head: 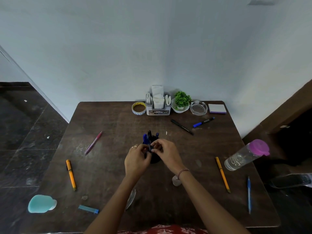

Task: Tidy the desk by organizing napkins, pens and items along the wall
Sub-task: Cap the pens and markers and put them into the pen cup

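At the middle of the dark wooden desk stands a black pen holder with several dark and blue pens sticking out of it. My left hand and my right hand meet over its mouth, and the fingertips of both pinch a dark blue pen there. Loose on the desk lie a pink pen, an orange pen at the left, an orange pen at the right, a blue pen, a black marker and a blue-capped marker. A grey napkin holder with white napkins stands against the wall.
Along the wall stand a tape roll, a small green plant, a glass ashtray and a sticky-note pad. A clear bottle with a purple lid is at the right edge. A teal object and a blue strip lie front left.
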